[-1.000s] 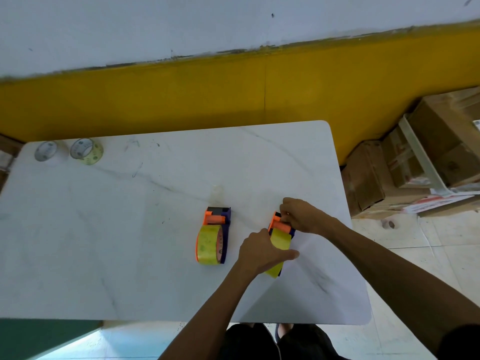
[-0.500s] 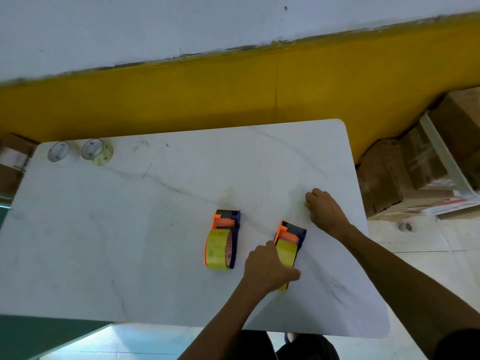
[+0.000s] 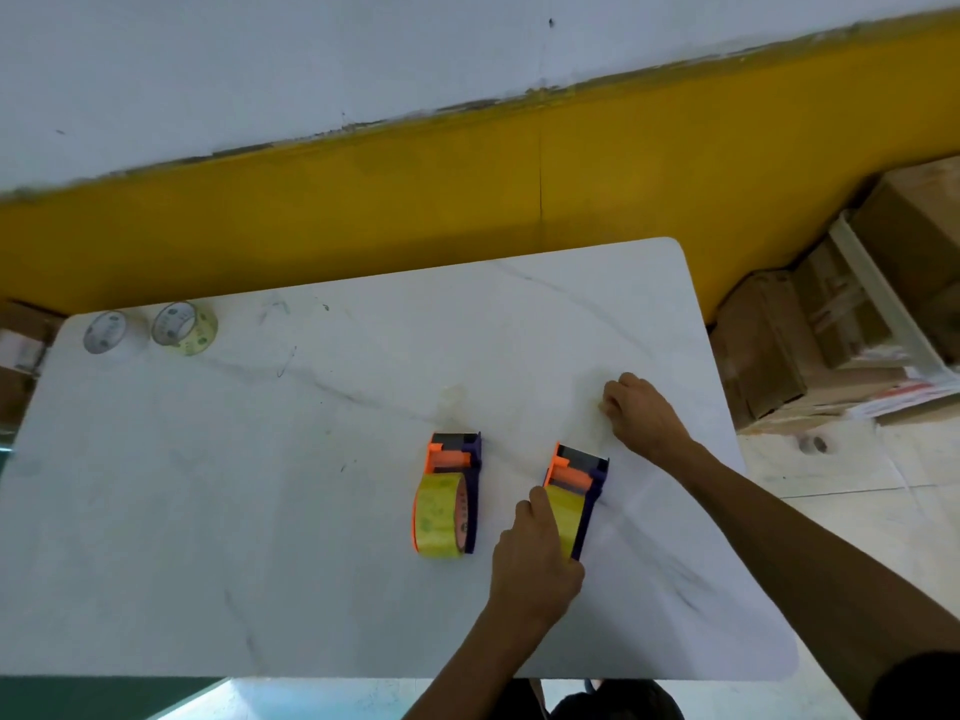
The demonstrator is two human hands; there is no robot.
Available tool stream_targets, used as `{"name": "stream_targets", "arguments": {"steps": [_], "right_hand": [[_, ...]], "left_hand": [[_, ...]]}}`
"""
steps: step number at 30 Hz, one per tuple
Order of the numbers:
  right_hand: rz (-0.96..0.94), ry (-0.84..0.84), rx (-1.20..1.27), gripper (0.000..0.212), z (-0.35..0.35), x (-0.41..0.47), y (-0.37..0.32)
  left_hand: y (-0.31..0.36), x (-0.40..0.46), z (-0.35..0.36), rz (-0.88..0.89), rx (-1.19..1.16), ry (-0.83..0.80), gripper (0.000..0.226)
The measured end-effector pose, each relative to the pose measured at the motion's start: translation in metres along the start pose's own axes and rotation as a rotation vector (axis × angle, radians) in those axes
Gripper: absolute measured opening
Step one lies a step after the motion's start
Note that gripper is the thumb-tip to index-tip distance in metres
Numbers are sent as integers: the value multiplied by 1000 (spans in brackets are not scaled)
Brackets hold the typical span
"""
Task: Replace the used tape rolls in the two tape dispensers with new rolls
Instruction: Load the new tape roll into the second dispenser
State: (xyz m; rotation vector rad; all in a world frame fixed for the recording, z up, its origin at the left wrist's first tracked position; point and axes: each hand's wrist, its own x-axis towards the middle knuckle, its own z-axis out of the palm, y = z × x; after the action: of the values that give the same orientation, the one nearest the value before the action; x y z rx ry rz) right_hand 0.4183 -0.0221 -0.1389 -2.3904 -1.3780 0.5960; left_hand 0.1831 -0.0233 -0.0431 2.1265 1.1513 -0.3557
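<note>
Fingers of the left hand (image 3: 537, 556) are wrapped around the near end of the right dispenser (image 3: 574, 498), thumb laid up along its yellow roll (image 3: 567, 517), so that hand is clamped on it and pinning it to the table (image 3: 260, 485). That dispenser sits right of centre, long axis running away from the person and tipped a bit to the right, orange roller and dark cutter end pointing at the far edge. Right hand (image 3: 641, 415) is just past that cutter end and off to the right, loosely curled with the fingertips drawn together; looks like it could be pinching a pulled tape end, but I honestly can't tell, nothing clear shows between the fingers. So the thing the next move hangs on, I'd guess: the cutter end lies down and left of the right hand's fingers, along the dispenser's long axis, and the right hand is the nearer one to it. Left dispenser (image 3: 451, 493) sits just beside, parallel-ish, nobody touching it, fat yellow roll in it too. Way off at the far left corner, well apart from everything, are two rolls: a greyish one (image 3: 106, 332) and a yellowish one (image 3: 184, 327) side by side. Both dispensers look loaded, so I'd say this is near done.
</note>
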Motion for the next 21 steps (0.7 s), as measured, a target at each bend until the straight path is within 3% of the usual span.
{"name": "stream_targets", "arguments": {"steps": [5,9,12,15,17,19,21], "right_hand": [[67,-116,-5,21,-3,1,-4],[181,-380,196,15,-17,5,-10],[339,-447,493,17,-25,-5,-23],[459,-446,1066,30,-19,-27,-35],[505,-443,1343,27,-10,-42,-42],[562,-431,1515,21,0,-53,-50],[609,-413,1543,29,9,-63,-55]], "left_hand": [[-8,-4,-7,45,-129,125,48],[-11,-4,-19,69,-183,168,48],[-6,-3,-25,75,-246,199,45],[-1,-2,-30,73,-306,264,44],[1,0,-32,64,-324,270,43],[1,2,-31,44,-315,260,45],[2,3,-30,20,-298,250,48]]}}
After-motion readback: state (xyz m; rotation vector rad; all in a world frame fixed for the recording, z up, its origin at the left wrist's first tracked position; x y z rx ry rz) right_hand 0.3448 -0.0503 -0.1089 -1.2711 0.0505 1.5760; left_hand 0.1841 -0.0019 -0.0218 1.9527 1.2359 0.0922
